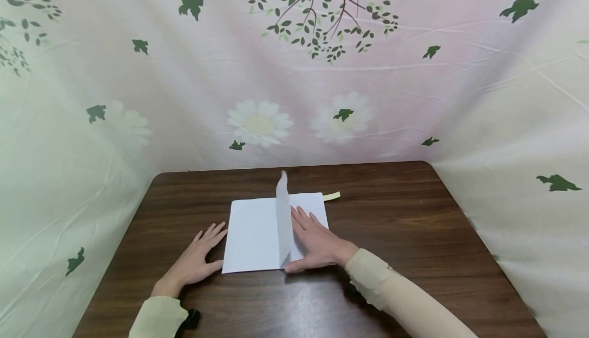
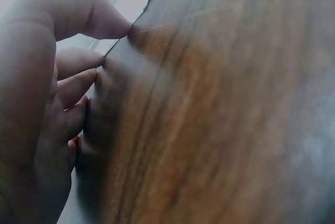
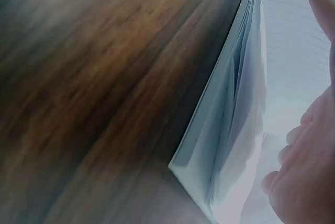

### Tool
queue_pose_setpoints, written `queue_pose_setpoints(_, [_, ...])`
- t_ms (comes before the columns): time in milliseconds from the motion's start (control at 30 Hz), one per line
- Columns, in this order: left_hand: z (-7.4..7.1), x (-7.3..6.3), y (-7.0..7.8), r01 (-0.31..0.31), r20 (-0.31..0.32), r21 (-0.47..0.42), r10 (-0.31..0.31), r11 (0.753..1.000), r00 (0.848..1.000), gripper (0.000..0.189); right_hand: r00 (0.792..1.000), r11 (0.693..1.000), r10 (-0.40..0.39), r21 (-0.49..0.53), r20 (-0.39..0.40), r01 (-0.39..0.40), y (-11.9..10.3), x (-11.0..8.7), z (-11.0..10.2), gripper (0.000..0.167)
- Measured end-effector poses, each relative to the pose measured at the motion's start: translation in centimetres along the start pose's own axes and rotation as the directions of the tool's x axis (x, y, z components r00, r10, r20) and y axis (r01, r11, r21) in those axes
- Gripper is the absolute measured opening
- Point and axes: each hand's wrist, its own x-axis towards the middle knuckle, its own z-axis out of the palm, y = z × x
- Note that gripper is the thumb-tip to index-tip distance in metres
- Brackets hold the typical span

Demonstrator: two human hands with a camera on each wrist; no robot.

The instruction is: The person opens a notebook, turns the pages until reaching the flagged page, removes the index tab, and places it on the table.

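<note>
An open notebook [image 1: 252,233] with faintly lined white pages lies on the brown wooden table [image 1: 395,215]. One page [image 1: 283,220] stands nearly upright at its middle. My right hand [image 1: 315,243] is over the right-hand page, fingers extended beside the standing page and thumb near the bottom edge. In the right wrist view, several page edges [image 3: 246,77] fan apart at the notebook's side. Just left of the notebook, my left hand [image 1: 200,256] rests on the table with fingers spread, its thumb close to the notebook's lower left edge.
A pale yellow strip [image 1: 331,196] sticks out from the notebook's upper right side. Hanging cloth [image 1: 294,87] printed with leaves and flowers encloses the table at the back and both sides. Dark bands [image 1: 190,319] show at the sleeve cuffs.
</note>
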Motion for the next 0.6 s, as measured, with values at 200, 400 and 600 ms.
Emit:
queue_pose_setpoints(200, [0.0,-0.1,-0.1,0.004,-0.005,-0.005,-0.004,1.0,1.0,0.078,0.999,0.997,-0.048,0.057,-0.021,0.049,-0.2,0.1,0.2,0.12])
queue_pose_setpoints(400, [0.0,-0.1,-0.2,-0.005,-0.014,0.0,0.005,1.0,1.0,0.078,0.999,0.997,-0.053,0.055,-0.007,0.053,-0.8,0.5,0.3,0.117])
queue_pose_setpoints(600, [0.0,0.0,-0.3,-0.01,-0.01,0.002,0.01,1.0,1.0,0.078,0.996,0.998,-0.064,-0.026,0.057,0.065,-1.5,1.0,0.7,0.131])
